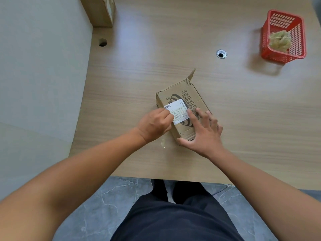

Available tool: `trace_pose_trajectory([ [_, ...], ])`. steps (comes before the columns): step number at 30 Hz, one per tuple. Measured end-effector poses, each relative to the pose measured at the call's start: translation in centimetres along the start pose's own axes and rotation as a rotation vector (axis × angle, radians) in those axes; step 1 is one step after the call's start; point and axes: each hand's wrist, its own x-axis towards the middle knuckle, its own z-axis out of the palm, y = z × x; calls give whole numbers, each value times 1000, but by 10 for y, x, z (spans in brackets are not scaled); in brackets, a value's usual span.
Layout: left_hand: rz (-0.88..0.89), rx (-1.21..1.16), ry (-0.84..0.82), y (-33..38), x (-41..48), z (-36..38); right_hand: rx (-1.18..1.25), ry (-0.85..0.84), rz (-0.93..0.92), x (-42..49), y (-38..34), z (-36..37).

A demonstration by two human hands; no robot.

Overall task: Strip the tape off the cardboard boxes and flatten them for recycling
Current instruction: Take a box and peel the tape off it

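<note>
A small brown cardboard box with black printing lies on the wooden table, one end flap sticking up at its far end. A white shipping label is stuck on its top face. My left hand pinches the label's near left edge with curled fingers. My right hand lies spread over the box's near right end, fingers straight on top and thumb against the near side. A bit of clear tape lies on the table by the box's near corner.
A red plastic basket at the far right holds a wad of crumpled tape. A cable hole is in the table beyond the box. A wooden unit stands at the far left. The table's near edge runs just behind my forearms.
</note>
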Motion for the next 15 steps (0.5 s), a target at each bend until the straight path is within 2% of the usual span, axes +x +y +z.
trace_pose_trajectory([
  [4,-95,-125,-97,3,4,-6,-14,25,8,-4,1,6],
  [10,-479,-422,-87,2,-7,-2,-29,2,-2,-2,-1,7],
  [15,-500,-356,-49,2,-4,-2,29,9,-16,-2,3,1],
])
